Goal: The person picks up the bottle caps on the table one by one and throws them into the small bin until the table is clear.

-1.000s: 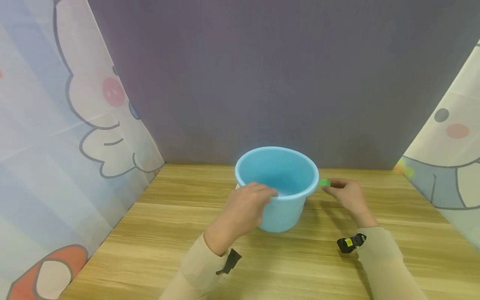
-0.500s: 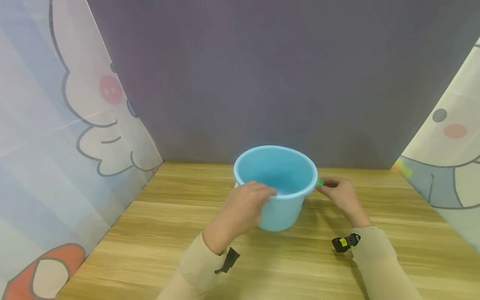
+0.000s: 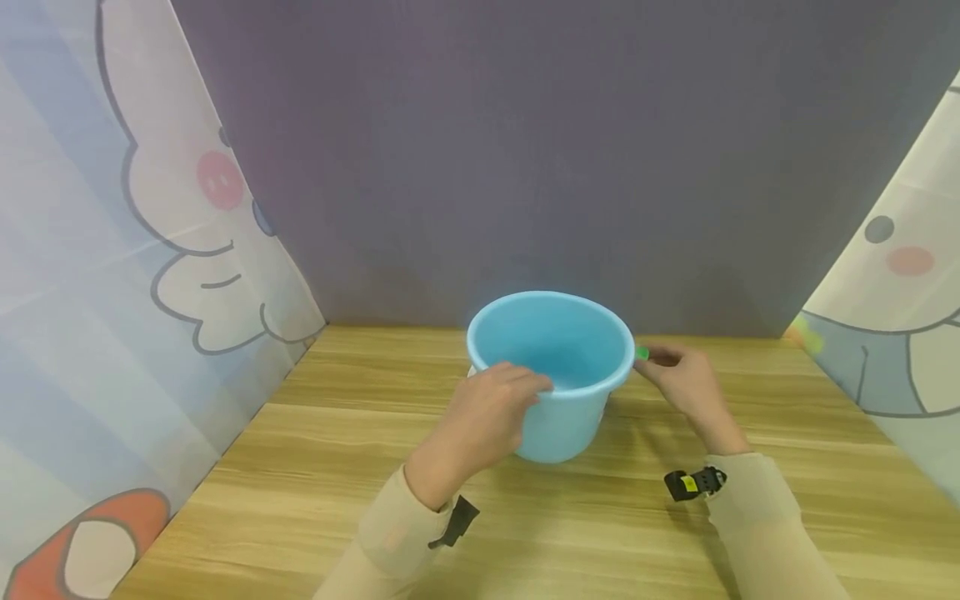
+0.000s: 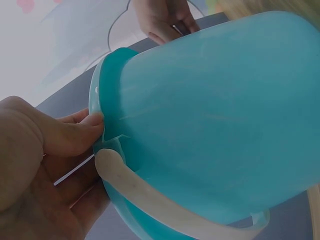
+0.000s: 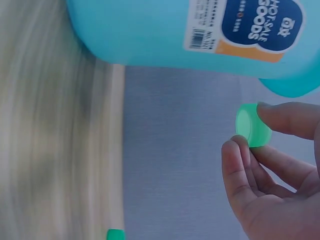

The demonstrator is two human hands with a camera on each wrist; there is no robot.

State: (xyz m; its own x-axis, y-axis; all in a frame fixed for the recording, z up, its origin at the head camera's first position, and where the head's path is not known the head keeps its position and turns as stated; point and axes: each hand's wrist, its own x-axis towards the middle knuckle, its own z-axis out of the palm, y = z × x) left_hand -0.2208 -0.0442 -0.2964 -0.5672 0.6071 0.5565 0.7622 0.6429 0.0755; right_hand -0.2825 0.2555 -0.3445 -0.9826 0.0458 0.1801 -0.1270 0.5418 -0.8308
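A light blue plastic bucket (image 3: 566, 429) stands upright on the wooden table. My left hand (image 3: 480, 417) grips its near left rim; in the left wrist view the thumb presses the outside beside the end of the white carrying handle (image 4: 160, 207). Just right of the bucket, my right hand (image 3: 686, 383) pinches a small green bottle cap (image 5: 259, 127) between thumb and fingers. That cap is held off the table near the bucket's right rim, its round face turned away from the palm. The bucket's floor is partly hidden by its near wall.
A printed label (image 5: 260, 22) is on the bucket's side. Another small green object (image 5: 115, 234) shows at the bottom of the right wrist view, by the table edge. A dark grey panel (image 3: 480, 167) rises behind the table (image 3: 315, 467), with cartoon curtains (image 3: 67, 275) on both sides.
My right hand has moved left toward the bucket with the green bottle cap, then lifted it slightly beside the rim. The left hand keeps its grip on the bucket, which stays in place.
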